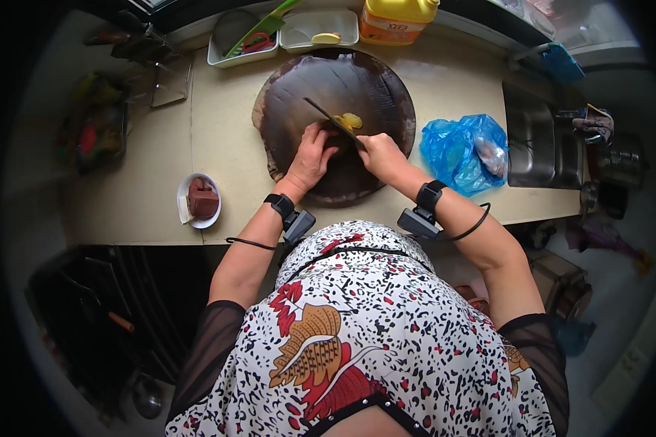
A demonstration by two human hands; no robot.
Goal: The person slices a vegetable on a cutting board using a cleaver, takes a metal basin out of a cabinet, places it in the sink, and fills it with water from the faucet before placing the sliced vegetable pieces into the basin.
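Note:
A round dark wooden chopping board (pixel 291 91) lies on the counter. Near its middle, my right hand (pixel 381 154) is wrapped round the handle end of a knife (pixel 321 108), whose dark blade points up and to the left. Thin yellow slices (pixel 350 120) lie against the blade's far side. On the near side of the blade is my left hand (pixel 312 156), its fingers bent and close to the knife. What lies under those fingertips is hidden in shadow.
Left on the counter stands a white bowl (pixel 183 197) with dark red pieces. A blue plastic bag (pixel 444 149) lies at the right, beside the metal sink (pixel 530 138). Behind the board are two white trays (pixel 290 36) and a yellow jug (pixel 399 18). Knives (pixel 135 45) stand back left.

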